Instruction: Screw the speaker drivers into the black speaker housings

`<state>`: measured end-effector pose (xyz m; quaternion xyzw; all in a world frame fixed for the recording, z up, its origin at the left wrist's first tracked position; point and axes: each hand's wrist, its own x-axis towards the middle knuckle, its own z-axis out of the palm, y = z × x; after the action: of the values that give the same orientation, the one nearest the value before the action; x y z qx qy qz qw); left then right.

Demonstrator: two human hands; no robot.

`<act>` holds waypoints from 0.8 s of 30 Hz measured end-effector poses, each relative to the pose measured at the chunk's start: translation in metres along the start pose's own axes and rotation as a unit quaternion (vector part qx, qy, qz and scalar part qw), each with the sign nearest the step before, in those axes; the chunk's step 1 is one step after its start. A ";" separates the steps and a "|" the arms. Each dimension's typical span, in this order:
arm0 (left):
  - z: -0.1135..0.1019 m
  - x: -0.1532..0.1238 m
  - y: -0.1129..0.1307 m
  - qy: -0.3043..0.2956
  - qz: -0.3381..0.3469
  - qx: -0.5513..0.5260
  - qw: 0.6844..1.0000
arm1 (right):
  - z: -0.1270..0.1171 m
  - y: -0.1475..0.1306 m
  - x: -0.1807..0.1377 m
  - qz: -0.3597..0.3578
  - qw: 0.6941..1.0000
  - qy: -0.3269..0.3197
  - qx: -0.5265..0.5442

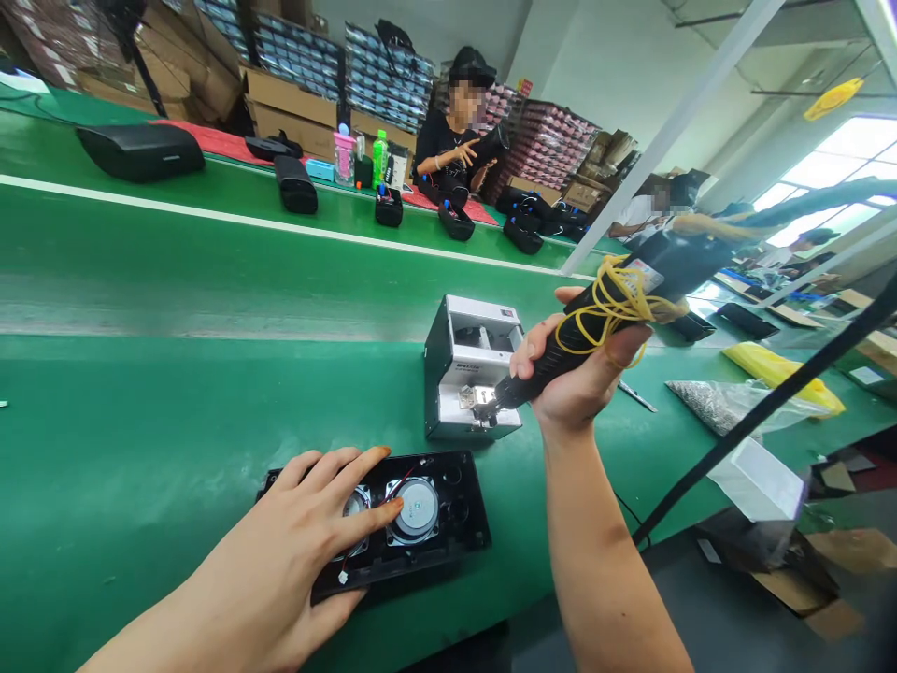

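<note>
- Our right hand (580, 391) curled round one screwdriver (550, 365), tip at one machine (462, 357).
- Our left hand (305, 523) spread over one case (468, 500) with two speakers (419, 512).
- Bench (175, 421) stretched left, edge near the case.

The hands (308, 519) and forearms (595, 533) are bare, and the right forearm bears a small spot (623, 615).

factory assembly workshop, long green workbench (175, 402), cardboard boxes (291, 98), co-worker (435, 150) opposite

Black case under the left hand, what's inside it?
Inside the black case are two round speakers and thin wires. The left hand partly covers one speaker and hides much of that end.
</note>
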<state>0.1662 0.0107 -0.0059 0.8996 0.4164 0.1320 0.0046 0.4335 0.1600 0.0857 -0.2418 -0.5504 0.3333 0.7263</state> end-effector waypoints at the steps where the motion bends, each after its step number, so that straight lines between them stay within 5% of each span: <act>1: 0.000 0.000 -0.002 -0.003 0.008 0.002 1.000 | 0.000 -0.001 0.000 0.001 1.000 0.003 -0.001; 13: 0.002 -0.001 0.007 0.009 -0.056 -0.021 0.998 | 0.002 -0.009 -0.004 0.001 1.000 0.019 -0.003; 20: 0.000 -0.001 -0.001 -0.004 0.000 -0.009 1.000 | 0.001 -0.007 -0.006 -0.001 1.000 0.006 0.005; 24: 0.000 0.000 0.010 0.012 -0.054 -0.023 0.998 | 0.002 -0.009 -0.007 -0.004 1.000 0.017 -0.010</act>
<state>0.1737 0.0043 -0.0051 0.8738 0.4610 0.1520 0.0275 0.4321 0.1488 0.0887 -0.2521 -0.5420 0.3206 0.7348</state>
